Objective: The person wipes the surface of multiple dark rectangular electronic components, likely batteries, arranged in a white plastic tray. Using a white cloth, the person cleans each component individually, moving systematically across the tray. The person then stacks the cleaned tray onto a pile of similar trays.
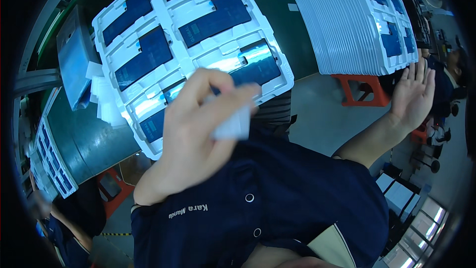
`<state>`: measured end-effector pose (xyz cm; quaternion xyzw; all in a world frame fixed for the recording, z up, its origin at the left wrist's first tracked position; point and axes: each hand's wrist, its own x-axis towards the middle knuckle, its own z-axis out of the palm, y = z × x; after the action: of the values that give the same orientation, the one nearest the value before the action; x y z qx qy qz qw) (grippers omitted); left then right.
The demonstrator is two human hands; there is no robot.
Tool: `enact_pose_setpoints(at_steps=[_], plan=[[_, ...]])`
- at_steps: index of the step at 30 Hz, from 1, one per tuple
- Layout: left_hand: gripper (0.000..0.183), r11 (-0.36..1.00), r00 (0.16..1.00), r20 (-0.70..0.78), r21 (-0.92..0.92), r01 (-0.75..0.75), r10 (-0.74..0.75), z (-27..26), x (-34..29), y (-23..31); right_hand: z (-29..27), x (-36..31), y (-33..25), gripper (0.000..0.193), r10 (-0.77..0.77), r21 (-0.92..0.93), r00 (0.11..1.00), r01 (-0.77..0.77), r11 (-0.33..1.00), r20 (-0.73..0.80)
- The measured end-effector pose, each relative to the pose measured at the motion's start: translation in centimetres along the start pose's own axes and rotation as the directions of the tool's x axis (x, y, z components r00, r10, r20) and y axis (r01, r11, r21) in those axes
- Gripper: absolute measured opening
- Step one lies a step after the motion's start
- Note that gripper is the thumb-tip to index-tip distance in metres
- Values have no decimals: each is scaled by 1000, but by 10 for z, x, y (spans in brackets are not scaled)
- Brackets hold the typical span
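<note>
My left hand [198,121] is closed around a small white pad [234,121], its fingers slightly blurred. It hovers over the near edge of a white moulded tray [173,17], covering part of it. Flat, dark-blue, L-shaped pieces that look like battery packs [215,19] lie in the tray's pockets, several of them glossy. Off to the right, my right hand [415,92] is open with its fingers spread and holds nothing. It is nearest to a tall stack of white trays [332,25], whose end tray carries similar dark pieces.
White foam sheets [105,97] and a clear plastic bag [74,59] lie left of the tray on the green table [89,139]. Another filled tray [53,156] sits at far left, near a person's arm [72,228]. Red stools [364,90] stand below.
</note>
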<state>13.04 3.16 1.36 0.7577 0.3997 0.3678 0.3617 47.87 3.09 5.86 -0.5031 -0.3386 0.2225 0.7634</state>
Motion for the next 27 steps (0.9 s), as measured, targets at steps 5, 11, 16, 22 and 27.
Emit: enact_pose_setpoints(at_steps=[5, 11, 16, 22, 27], plan=[[16, 373, 962, 274, -894, 249, 13, -40, -19, 58, -20, -7, 5, 87, 193, 164, 981, -190, 968, -1], [44, -27, 930, 212, -973, 230, 299, -34, -24, 50, -16, -3, -2, 85, 216, 111, 976, -216, 970, 14], [54, -80, 952, 119, -986, 147, 284, -20, -30, 54, -20, -3, -21, 81, 302, 6, 951, -302, 953, -61], [66, -97, 950, -62, -995, -33, 305, -6, -33, 64, -25, 1, -27, 77, 232, 33, 973, -231, 972, -17], [52, -99, 841, -321, -946, -310, 436, -17, -26, 29, -41, 32, -32, 82, 99, 376, 995, -86, 923, -15]])
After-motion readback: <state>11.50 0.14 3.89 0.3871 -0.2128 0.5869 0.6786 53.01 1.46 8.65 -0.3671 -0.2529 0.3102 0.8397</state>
